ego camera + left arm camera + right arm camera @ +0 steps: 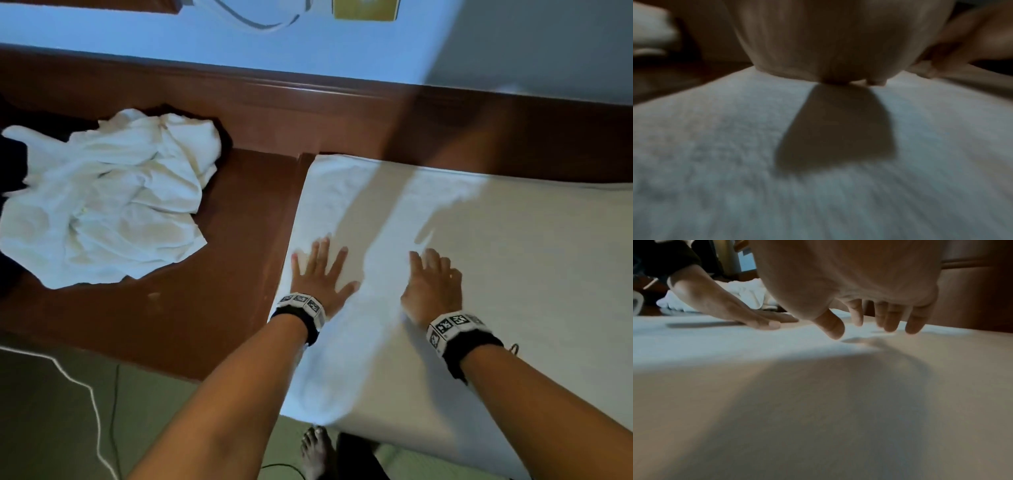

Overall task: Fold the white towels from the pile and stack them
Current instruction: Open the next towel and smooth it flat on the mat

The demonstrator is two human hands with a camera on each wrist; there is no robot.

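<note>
Step in hand, judged: smoothing before the first fold; press outward evenly so no crease sets.

Left hand [320, 274]: at 6 o'clock, fingers spread, palm flat on towel [342, 205].

Right hand [433, 284]: at 5 o'clock, fingers loosely bent, tips just above towel, holding nothing.

Pile [109, 198]: crumpled, at 10 o'clock on wooden table [219, 274], well apart.

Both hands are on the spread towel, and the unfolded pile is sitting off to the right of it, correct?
Not quite. The pile lies to the left of the spread towel, on the brown wood, as the head view shows. The left hand does lie flat on the towel, with the right hand beside it.
</note>
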